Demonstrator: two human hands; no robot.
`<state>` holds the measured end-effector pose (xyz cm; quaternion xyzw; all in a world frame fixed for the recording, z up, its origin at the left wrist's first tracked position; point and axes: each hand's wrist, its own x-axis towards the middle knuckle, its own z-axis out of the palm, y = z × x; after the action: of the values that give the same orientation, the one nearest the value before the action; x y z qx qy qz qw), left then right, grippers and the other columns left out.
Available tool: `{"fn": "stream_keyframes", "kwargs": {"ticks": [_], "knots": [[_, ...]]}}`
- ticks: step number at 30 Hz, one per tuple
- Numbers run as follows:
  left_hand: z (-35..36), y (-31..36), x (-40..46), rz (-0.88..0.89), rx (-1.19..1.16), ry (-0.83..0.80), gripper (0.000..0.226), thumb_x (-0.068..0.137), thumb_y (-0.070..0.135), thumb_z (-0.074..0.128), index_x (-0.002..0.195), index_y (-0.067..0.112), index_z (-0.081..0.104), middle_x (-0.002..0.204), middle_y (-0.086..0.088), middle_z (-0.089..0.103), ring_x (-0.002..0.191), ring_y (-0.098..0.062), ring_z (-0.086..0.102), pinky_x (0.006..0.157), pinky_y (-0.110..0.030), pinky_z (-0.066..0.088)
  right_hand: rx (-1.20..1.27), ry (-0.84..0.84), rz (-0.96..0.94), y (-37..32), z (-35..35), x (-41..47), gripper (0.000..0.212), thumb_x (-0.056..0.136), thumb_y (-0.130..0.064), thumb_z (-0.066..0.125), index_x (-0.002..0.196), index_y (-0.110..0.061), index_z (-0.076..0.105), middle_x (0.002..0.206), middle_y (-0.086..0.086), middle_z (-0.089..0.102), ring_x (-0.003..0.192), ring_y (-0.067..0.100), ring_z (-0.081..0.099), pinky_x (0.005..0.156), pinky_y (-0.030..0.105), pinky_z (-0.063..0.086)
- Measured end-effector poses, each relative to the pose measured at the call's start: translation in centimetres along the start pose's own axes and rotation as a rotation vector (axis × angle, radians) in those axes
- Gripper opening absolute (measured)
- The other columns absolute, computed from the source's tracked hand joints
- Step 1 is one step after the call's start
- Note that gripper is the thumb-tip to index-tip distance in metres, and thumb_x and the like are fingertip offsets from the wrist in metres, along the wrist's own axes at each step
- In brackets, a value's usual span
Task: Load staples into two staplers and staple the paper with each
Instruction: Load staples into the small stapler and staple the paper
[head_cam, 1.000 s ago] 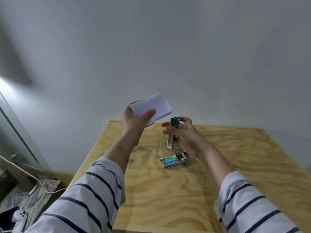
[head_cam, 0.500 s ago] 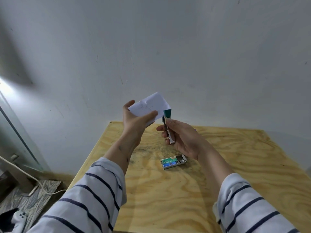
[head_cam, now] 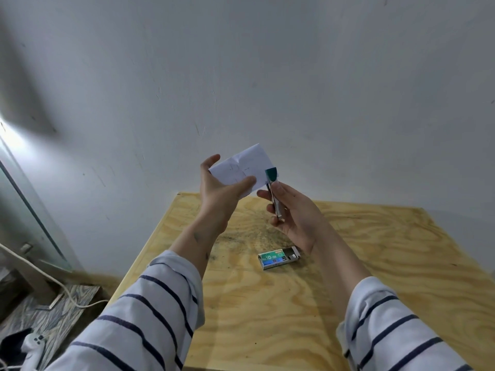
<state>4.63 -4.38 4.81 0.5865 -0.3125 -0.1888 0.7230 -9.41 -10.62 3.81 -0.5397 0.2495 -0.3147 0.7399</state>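
My left hand (head_cam: 218, 192) holds a folded white paper (head_cam: 243, 168) up above the far part of the wooden table (head_cam: 267, 317), thumb on its front face. My right hand (head_cam: 296, 215) grips a small green and metal stapler (head_cam: 273, 192), held upright with its green tip at the paper's right edge. The stapler's jaws touch or straddle that edge; I cannot tell which. A box of No. 10 staples (head_cam: 278, 257) lies on the table below my right hand, its drawer slid partly out. I see only one stapler.
A grey wall rises right behind the table's far edge. Left of the table, on the floor, lie a white cable (head_cam: 40, 274), a patterned mat (head_cam: 51, 309) and a white game controller (head_cam: 33, 344).
Both hands have risen. My right hand turned the stapler upright and brought its green tip up to the right edge of the paper. The staple box has not moved.
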Motion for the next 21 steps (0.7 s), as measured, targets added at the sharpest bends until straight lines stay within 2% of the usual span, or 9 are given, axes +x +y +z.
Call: {"fn": "stream_keyframes", "kwargs": {"ticks": [4, 7, 13, 15, 19, 21], "knots": [[-0.2, -0.1, 0.0, -0.029, -0.029, -0.025, 0.084, 0.067, 0.005, 0.083, 0.133, 0.022, 0.034, 0.103, 0.005, 0.043, 0.094, -0.012, 0.051, 0.069, -0.027, 0.058, 0.045, 0.027, -0.006, 0.0, -0.3, 0.0, 0.024, 0.087, -0.029, 0.062, 0.104, -0.014, 0.067, 0.092, 0.001, 0.060, 0.069, 0.012, 0.048, 0.056, 0.024, 0.038], [-0.4, -0.3, -0.1, -0.042, -0.043, -0.024, 0.084, 0.066, 0.005, 0.083, 0.132, 0.022, 0.034, 0.104, 0.004, 0.043, 0.095, -0.013, 0.051, 0.072, -0.031, 0.058, 0.148, 0.060, -0.013, 0.1, -0.7, 0.3, 0.031, 0.086, -0.026, 0.063, 0.110, -0.007, 0.064, 0.090, 0.004, 0.060, 0.068, 0.011, 0.048, 0.055, 0.021, 0.042], [-0.4, -0.5, -0.4, -0.045, -0.031, -0.088, 0.084, 0.068, 0.004, 0.082, 0.134, 0.021, 0.032, 0.103, 0.004, 0.043, 0.093, -0.013, 0.051, 0.076, -0.035, 0.058, 0.092, 0.045, 0.025, -0.2, -0.9, 0.3, 0.034, 0.087, -0.026, 0.062, 0.113, -0.005, 0.064, 0.088, 0.002, 0.062, 0.068, 0.011, 0.049, 0.054, 0.021, 0.041], [-0.3, -0.6, -0.4, -0.047, -0.035, -0.088, 0.084, 0.068, 0.004, 0.082, 0.133, 0.021, 0.033, 0.105, 0.003, 0.043, 0.094, -0.014, 0.052, 0.075, -0.035, 0.059, 0.108, 0.040, 0.059, -0.2, -0.9, 0.3, 0.035, 0.085, -0.027, 0.063, 0.113, -0.005, 0.063, 0.090, 0.002, 0.061, 0.068, 0.011, 0.048, 0.054, 0.022, 0.039], [-0.3, -0.7, -0.6, -0.065, -0.113, -0.080, 0.079, 0.070, 0.000, 0.079, 0.132, 0.017, 0.033, 0.107, 0.000, 0.044, 0.096, -0.015, 0.053, 0.064, -0.026, 0.059, 0.111, 0.008, 0.123, 0.5, -1.1, 0.3, 0.045, 0.075, -0.033, 0.069, 0.111, -0.006, 0.063, 0.091, 0.004, 0.061, 0.067, 0.012, 0.048, 0.054, 0.022, 0.041], [-0.4, -0.8, -0.5, -0.084, -0.166, -0.079, 0.078, 0.071, -0.001, 0.079, 0.131, 0.015, 0.033, 0.110, -0.004, 0.045, 0.099, -0.019, 0.054, 0.066, -0.027, 0.059, 0.123, -0.014, 0.134, 0.6, -1.0, 0.2, 0.045, 0.074, -0.033, 0.069, 0.109, -0.006, 0.063, 0.088, 0.004, 0.062, 0.065, 0.011, 0.048, 0.055, 0.021, 0.041]]}}
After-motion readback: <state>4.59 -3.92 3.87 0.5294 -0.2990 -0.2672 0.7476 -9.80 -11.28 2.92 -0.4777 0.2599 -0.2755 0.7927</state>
